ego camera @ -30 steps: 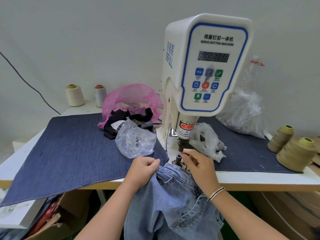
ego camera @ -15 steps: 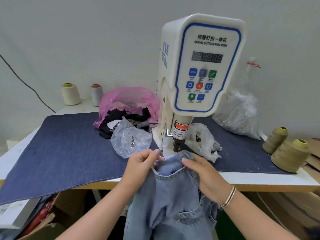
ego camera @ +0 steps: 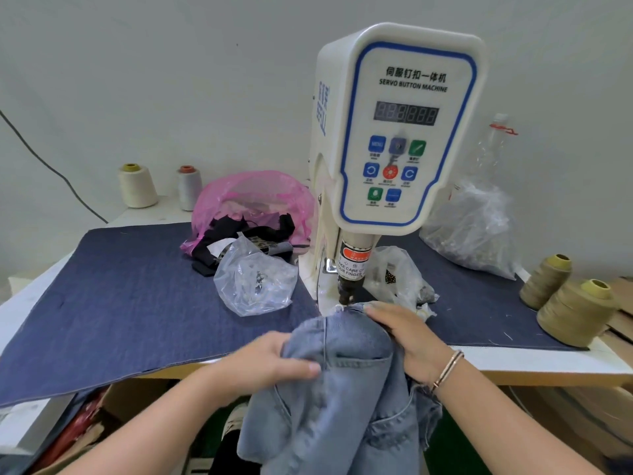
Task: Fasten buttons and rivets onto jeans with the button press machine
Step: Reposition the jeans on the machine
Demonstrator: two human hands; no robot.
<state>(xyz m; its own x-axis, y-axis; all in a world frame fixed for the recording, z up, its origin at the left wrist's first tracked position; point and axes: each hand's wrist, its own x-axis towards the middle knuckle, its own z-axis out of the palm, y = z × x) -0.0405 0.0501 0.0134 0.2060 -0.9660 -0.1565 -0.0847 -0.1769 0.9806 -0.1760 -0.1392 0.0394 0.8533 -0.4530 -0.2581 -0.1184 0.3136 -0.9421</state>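
Light blue jeans (ego camera: 346,399) hang off the table's front edge, their top edge lying just under the press head (ego camera: 346,296) of the white servo button machine (ego camera: 404,132). My left hand (ego camera: 270,363) grips a fold of the denim at the left, thumb on top. My right hand (ego camera: 407,334) rests on the jeans at the right, fingers reaching toward the press head and curled over the fabric edge. The lower die is hidden under the denim.
A dark blue cloth (ego camera: 137,296) covers the table. A clear bag of fasteners (ego camera: 255,286) lies left of the machine, a pink bag (ego camera: 250,204) behind it, more clear bags (ego camera: 476,228) to the right. Thread cones (ego camera: 575,313) stand at the right edge and back left (ego camera: 137,185).
Both hands have pulled the jeans up and forward over the lower die, which is now covered. My left hand shifted lower on the fabric; my right hand slid onto the top edge.
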